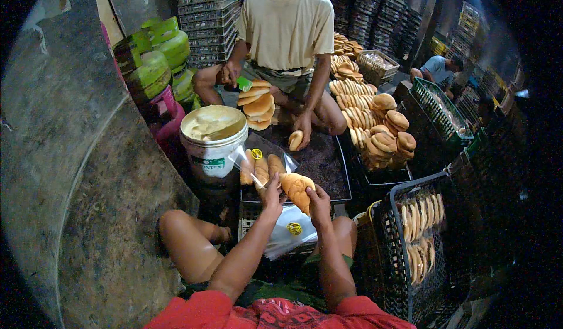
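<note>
Pinching a golden bread roll [297, 190] in the right hand [319, 203], near centre.
Seemingly bagging; pinching a clear bag [257, 153] in the left hand [270, 196], just left; probably needing its mouth opened wide next.

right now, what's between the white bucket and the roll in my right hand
The head view shows rolls in a clear bag and your left hand there.

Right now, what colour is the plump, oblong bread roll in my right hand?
The oblong bread roll is golden brown; it shows best in the head view.
</note>
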`<state>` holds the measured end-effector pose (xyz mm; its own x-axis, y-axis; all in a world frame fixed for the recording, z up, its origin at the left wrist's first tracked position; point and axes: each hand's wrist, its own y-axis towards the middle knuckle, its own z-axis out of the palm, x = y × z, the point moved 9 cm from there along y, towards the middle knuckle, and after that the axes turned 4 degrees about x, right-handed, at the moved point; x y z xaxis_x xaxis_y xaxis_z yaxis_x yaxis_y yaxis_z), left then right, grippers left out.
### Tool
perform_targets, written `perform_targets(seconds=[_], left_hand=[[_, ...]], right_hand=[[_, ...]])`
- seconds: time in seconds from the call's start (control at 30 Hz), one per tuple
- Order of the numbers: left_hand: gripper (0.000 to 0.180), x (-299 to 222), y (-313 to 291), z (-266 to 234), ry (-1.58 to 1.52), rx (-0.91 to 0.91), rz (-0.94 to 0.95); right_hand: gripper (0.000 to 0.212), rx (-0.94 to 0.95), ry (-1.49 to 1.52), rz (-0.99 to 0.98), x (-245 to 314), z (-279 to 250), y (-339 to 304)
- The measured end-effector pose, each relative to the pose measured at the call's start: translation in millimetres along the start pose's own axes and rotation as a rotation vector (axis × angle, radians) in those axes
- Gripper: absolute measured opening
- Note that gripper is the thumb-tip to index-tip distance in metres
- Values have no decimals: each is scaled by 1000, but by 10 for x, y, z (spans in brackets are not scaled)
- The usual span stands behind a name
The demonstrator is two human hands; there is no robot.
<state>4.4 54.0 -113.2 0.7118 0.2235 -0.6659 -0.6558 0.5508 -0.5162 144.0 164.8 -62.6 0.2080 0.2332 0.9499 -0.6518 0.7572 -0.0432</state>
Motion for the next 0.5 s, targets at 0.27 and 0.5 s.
perform_targets(seconds=[0.27,0.5], left_hand=[[53,129,-232,174,473,254,55],[52,-411,104,7,-458,138,221]], right_hand=[[38,11,93,-36,47,309,1],[40,51,33,105,-34,404,-312]])
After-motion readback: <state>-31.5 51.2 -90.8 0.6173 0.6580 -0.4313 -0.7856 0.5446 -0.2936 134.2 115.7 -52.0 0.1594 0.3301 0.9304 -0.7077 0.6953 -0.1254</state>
